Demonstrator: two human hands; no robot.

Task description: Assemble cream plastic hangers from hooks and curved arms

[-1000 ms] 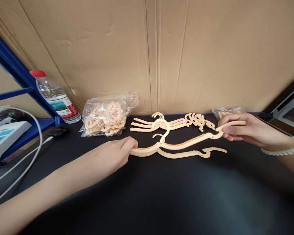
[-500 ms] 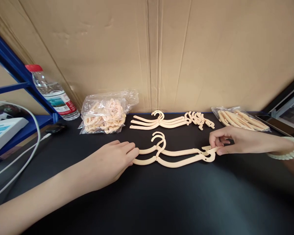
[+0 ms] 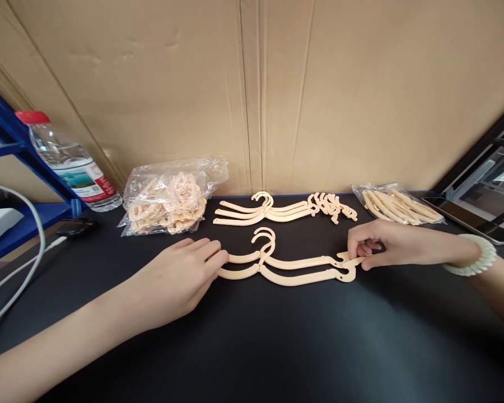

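Two beige clothes hangers (image 3: 300,278) lie one before the other on the black table, their hooks pointing away from me. My left hand (image 3: 189,274) is closed over their left ends and hides them. At the right ends sit small curved end pieces (image 3: 346,274) with a notch. My right hand (image 3: 372,244) pinches a small beige end piece (image 3: 353,261) between thumb and fingers, at the tip of the farther hanger. Whether that piece is fully seated I cannot tell. Behind, several more hangers (image 3: 239,212) lie stacked, beside a small pile of loose curved pieces (image 3: 331,206).
A clear bag of beige parts (image 3: 166,204) and a red-capped water bottle (image 3: 73,162) stand at the back left. Another bag of long parts (image 3: 399,206) lies back right. White cables (image 3: 33,263) run along the left. A cardboard wall (image 3: 172,84) rises behind.
The camera view has turned slightly right, so everything sits farther left in the picture. Both hands keep their holds, and the right-hand piece lies slightly closer against the hanger's end.
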